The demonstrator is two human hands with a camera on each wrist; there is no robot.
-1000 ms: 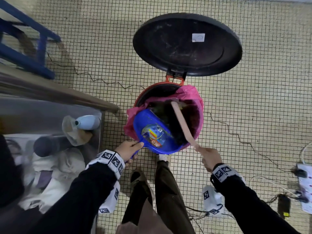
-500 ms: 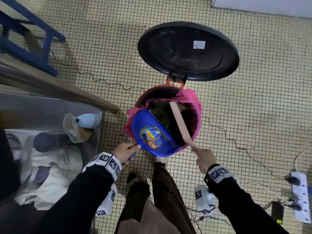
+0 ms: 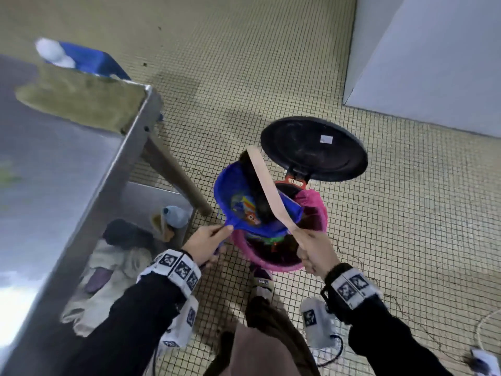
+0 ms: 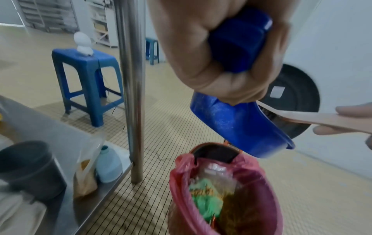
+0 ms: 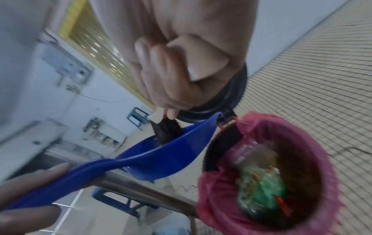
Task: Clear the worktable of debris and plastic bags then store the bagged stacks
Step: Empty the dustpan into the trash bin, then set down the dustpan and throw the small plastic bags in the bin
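Your left hand (image 4: 217, 52) grips the blue dustpan (image 3: 252, 204) handle; your right hand (image 3: 315, 253) grips the brush (image 3: 268, 191) handle, bristles in the pan, just above the pink-lined bin (image 3: 306, 232). Only wrist views show the debris (image 4: 209, 197) inside: green wrapper w/ crumbs. The head view shows a colourful sticker in the pan, text unreadable, & the steel worktable (image 3: 62, 164) at left.

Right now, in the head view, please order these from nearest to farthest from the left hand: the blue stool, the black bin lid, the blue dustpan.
1. The blue dustpan: in the left hand's grip, above the bin.
2. The black bin lid: raised open, up and to the right.
3. The blue stool: beyond the table's far corner, upper left.
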